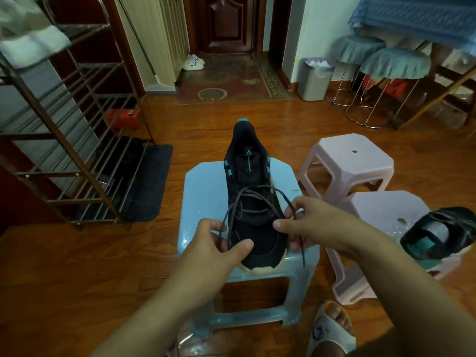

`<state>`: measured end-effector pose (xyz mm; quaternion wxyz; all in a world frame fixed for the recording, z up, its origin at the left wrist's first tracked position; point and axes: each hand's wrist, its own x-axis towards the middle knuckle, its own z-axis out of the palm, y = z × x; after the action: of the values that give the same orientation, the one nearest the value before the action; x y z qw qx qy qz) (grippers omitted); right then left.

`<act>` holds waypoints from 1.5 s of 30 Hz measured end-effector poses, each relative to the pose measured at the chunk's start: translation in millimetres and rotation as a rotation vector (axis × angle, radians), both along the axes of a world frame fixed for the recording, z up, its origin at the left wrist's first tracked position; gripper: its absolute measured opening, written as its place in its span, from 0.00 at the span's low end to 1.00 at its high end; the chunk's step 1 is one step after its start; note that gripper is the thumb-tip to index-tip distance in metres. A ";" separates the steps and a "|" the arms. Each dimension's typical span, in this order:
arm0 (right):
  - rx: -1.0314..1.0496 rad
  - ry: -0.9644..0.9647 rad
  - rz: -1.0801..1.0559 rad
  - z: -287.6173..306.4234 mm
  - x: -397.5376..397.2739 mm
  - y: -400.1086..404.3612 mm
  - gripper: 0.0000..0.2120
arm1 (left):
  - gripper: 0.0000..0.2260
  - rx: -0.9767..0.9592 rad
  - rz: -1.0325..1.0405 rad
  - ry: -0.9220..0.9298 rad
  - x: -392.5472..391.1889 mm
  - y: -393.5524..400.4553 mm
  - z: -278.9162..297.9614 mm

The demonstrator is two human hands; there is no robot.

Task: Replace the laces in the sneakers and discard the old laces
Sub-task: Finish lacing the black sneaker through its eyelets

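Observation:
A black sneaker [253, 176] with teal accents stands on a light blue plastic stool [203, 194], toe toward me. A dark lace [253, 193] runs loosely through its lower eyelets. My left hand [219, 243] pinches the lace's left strand beside the toe. My right hand [306, 222] pinches the right strand, whose tip hangs down past the stool's front edge. The second black sneaker [438, 234] lies on its side on a pink stool [383, 210] at the right.
Another pink stool [347, 161] stands behind the right one. A metal shoe rack [77, 140] and dark mat fill the left. A grey waste bin [314, 78] stands by the far wall, next to covered round stools. My slippered foot [332, 328] is at the bottom.

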<state>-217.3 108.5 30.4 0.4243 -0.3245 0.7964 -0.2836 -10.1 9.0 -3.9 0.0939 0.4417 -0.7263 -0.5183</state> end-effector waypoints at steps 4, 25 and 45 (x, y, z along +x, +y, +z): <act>-0.009 -0.104 -0.046 -3.5 5.9 7.8 0.16 | 0.25 0.173 -0.006 0.037 13.7 1.0 -3.0; -0.179 -0.848 -0.002 5.2 -5.8 15.8 0.09 | 0.11 0.037 0.018 0.134 12.2 7.3 -0.1; -0.204 -0.368 -0.076 11.5 -7.8 32.0 0.17 | 0.20 -0.183 -0.295 0.247 5.3 23.6 4.1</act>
<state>-225.1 140.5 41.8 0.5164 -0.2782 0.6843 -0.4332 -4.7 32.6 0.2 0.1449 0.2534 -0.8101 -0.5084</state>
